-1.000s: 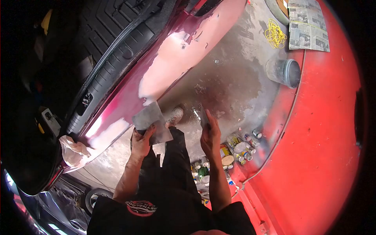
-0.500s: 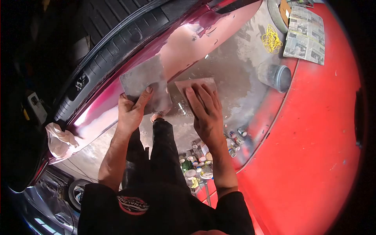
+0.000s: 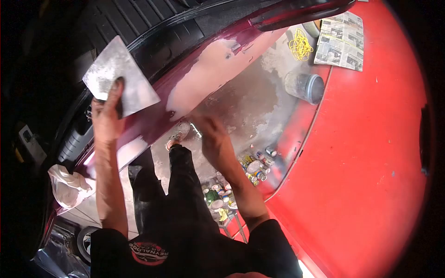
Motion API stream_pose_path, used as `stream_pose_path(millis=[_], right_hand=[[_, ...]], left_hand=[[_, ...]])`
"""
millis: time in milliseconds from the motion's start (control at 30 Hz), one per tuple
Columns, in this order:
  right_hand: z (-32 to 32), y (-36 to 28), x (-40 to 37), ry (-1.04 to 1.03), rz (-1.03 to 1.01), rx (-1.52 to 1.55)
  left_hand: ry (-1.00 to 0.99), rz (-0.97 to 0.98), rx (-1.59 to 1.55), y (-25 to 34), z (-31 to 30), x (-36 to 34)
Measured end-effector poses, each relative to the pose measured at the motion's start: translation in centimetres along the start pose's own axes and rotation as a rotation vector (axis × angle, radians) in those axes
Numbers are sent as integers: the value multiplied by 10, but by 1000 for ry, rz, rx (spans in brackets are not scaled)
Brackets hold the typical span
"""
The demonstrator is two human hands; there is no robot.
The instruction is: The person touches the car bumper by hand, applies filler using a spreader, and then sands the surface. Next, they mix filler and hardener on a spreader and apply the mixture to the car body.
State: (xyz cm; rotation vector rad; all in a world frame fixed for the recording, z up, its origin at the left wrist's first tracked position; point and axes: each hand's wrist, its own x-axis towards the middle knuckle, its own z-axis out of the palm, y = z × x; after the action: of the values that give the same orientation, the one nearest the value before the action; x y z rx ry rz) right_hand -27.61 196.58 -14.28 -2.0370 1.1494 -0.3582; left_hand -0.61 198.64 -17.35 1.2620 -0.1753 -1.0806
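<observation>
My left hand (image 3: 107,113) grips a thin, flat, square-cornered plate (image 3: 123,74), thumb on its upper face. The plate has a pale, smeared surface and is raised over the black bumper edge. My right hand (image 3: 217,141) is beside the lower edge of the car panel (image 3: 208,67), its fingers curled and blurred by motion. What it holds is hidden. The panel is maroon, with a broad pinkish patch of bare or filled surface and dark spots.
A red car panel (image 3: 352,167) fills the right side. On the floor stand a grey bucket (image 3: 296,85), yellow cord (image 3: 301,45) and several small cans (image 3: 255,167). Newspaper (image 3: 340,41) lies at the top right; a whitish cloth (image 3: 69,185) hangs at the left.
My left hand has moved up and left with the plate, now tilted and brightly lit. My right hand has moved left and down toward the panel; the thin square sheet under its fingers no longer shows.
</observation>
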Motion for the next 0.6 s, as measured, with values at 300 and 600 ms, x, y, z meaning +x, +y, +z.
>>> stream_pose_path(millis=[300,600], right_hand=[[1,19,91,461,122,-617],[26,48,119,607,94,-686]], left_hand=[[-473,-159,-407,-9,-57,40],[-516,-184,-421,-6,-56,40]])
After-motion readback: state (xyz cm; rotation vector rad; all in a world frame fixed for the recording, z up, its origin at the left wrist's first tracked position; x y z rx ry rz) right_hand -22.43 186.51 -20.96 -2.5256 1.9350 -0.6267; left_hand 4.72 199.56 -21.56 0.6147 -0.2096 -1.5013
